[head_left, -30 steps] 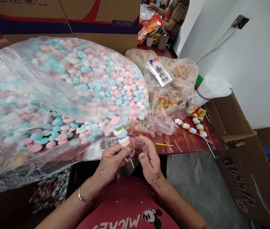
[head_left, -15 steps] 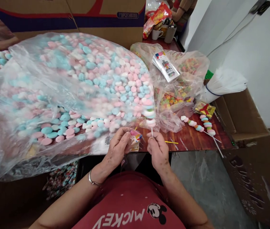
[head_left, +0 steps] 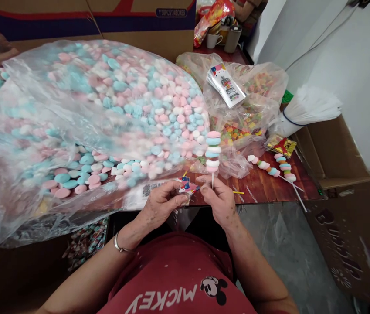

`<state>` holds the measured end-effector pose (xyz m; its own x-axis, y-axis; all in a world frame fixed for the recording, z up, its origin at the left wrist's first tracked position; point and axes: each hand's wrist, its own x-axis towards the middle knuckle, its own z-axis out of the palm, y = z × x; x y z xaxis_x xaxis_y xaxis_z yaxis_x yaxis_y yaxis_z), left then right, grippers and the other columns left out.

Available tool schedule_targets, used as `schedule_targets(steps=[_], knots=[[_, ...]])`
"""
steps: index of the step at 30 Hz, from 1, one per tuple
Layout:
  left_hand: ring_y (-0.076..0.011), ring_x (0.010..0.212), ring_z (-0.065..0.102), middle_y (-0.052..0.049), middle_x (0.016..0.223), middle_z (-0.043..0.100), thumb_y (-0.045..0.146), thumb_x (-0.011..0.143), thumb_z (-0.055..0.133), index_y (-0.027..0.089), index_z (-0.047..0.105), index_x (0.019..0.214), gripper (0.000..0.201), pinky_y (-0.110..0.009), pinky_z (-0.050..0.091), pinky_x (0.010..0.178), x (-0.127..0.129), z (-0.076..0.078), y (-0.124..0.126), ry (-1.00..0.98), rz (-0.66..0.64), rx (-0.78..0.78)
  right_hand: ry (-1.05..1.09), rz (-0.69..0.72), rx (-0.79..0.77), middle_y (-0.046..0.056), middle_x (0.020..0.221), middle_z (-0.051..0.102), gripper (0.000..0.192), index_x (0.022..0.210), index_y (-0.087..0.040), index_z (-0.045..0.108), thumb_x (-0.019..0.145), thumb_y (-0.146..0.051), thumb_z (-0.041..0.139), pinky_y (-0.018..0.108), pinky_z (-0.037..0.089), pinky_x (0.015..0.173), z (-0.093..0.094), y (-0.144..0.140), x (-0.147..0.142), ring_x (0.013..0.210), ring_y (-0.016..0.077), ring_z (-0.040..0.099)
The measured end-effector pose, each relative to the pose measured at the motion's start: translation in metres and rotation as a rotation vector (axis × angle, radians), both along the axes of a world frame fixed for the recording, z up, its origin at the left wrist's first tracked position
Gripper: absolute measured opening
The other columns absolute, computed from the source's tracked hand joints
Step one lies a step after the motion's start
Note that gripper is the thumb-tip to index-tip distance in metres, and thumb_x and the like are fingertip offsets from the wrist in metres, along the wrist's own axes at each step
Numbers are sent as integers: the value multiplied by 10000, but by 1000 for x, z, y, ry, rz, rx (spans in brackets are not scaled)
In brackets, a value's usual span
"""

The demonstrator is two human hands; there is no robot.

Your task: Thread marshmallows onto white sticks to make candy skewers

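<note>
Head view: wood-grain table (head_left: 263, 187), white wall right, grey floor below. Right hand (head_left: 220, 200) grip pinches upright candy skewer (head_left: 212, 150) at table's near edge; left hand (head_left: 160, 205) grip pinches small coloured wrapper (head_left: 186, 186).

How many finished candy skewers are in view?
3 clear ones: one candy skewer upright in the right hand, two skewers lying on the table. Others may lie at the far left, partly hidden.

Big candy bag (head_left: 83, 126) blocks left/front; bare table strip (head_left: 253, 187) w/ finished skewers (head_left: 274, 168) open to right
</note>
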<state>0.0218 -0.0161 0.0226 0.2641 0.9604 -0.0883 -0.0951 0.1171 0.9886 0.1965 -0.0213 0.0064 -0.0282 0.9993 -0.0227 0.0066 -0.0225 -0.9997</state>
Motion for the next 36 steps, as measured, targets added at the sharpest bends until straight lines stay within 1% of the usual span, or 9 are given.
schedule_targets(steps=[3, 6, 11, 15, 18, 23, 29, 32, 36], knots=[[-85, 548, 497, 23, 646, 599, 361, 721, 778, 161, 618, 800, 268, -201, 422, 519, 0, 0, 1, -43, -13, -24, -47, 18, 19, -52, 604, 462, 210, 911, -201, 727, 754, -335, 689, 227, 345, 535, 7, 0, -3, 556, 89, 372], [-98, 594, 553, 1, 679, 638, 354, 699, 793, 151, 616, 799, 288, -209, 453, 560, -1, -3, 1, -98, -82, -73, -66, -47, 47, -31, 641, 541, 135, 786, -196, 714, 755, -310, 648, 233, 366, 550, 10, -2, -8, 574, 97, 411], [-115, 533, 577, -8, 611, 645, 400, 743, 747, 153, 587, 747, 294, -236, 479, 526, -7, -9, 0, -133, -163, -236, -76, -95, 28, -48, 555, 439, 148, 694, -192, 666, 741, -332, 659, 221, 313, 501, 6, -3, -7, 535, 89, 347], [-107, 477, 546, 5, 555, 628, 412, 715, 769, 157, 579, 704, 318, -232, 474, 483, -8, -10, -2, -66, -138, -208, -46, -60, -4, -73, 540, 361, 175, 784, -197, 676, 708, -353, 699, 210, 287, 483, 7, -2, -6, 518, 79, 303], [-102, 478, 533, 9, 550, 615, 398, 708, 779, 161, 572, 669, 317, -218, 451, 473, -7, -11, -2, 15, -46, -121, -20, -39, -34, -91, 529, 322, 206, 785, -201, 647, 661, -341, 735, 199, 261, 461, 10, -1, -8, 496, 69, 269], [-85, 496, 497, 29, 568, 566, 359, 708, 785, 160, 564, 642, 304, -198, 415, 476, -5, -15, -3, 71, 20, 4, -7, -49, -43, -41, 601, 528, 167, 728, -192, 645, 718, -354, 686, 219, 361, 517, 8, -1, -10, 546, 91, 410], [-95, 506, 531, 13, 607, 616, 381, 792, 711, 161, 602, 724, 255, -201, 437, 486, -6, -14, -6, 44, -30, -34, -27, -65, -4, -26, 641, 600, 115, 746, -188, 678, 756, -299, 649, 222, 417, 556, 9, -3, -10, 578, 102, 482], [-108, 475, 540, 8, 563, 617, 424, 818, 671, 170, 594, 706, 288, -211, 439, 471, -7, -15, -7, 86, -15, -25, -25, -32, 33, -8, 734, 666, 132, 833, -199, 703, 779, -304, 645, 237, 472, 604, 11, -4, -11, 644, 125, 556], [-93, 419, 492, 9, 522, 598, 463, 872, 588, 168, 628, 718, 335, -203, 382, 428, -9, -19, -6, 156, -27, 35, -41, -10, 100, 35, 843, 684, 323, 1090, -193, 672, 864, -412, 600, 284, 508, 684, 10, -6, -3, 740, 159, 591]])
